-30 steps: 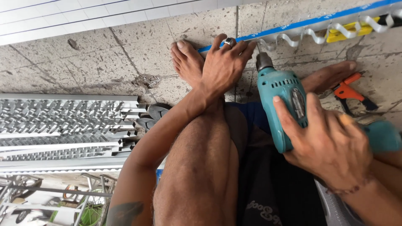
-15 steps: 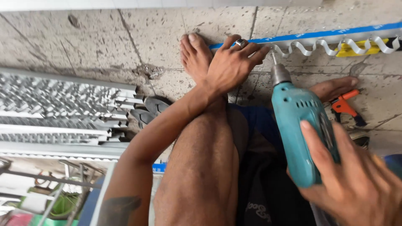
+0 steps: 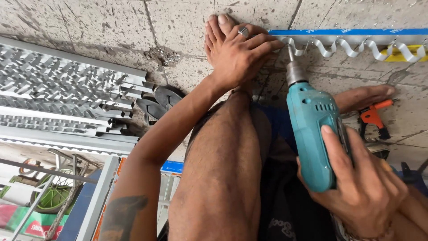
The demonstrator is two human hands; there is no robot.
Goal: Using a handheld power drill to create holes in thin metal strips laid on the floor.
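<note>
the right hand (image 3: 361,178) clenches a teal drill (image 3: 312,134) at centre right, its bit set to the wavy metal strip (image 3: 352,44) along the top edge, which the left hand (image 3: 240,56) pins flat over a bare foot (image 3: 218,31); drilling looks underway and wants steady straight pressure, on a cracked concrete floor (image 3: 111,27) with stacked metal rails (image 3: 62,98) at left.

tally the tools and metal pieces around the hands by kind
teal power drill, held in the right hand: 1
wavy metal strip, pressed by the left hand: 1
orange-handled hand tool on the floor: 1
stack of notched metal strips: 1
dark round discs: 2
Total: 6
</note>
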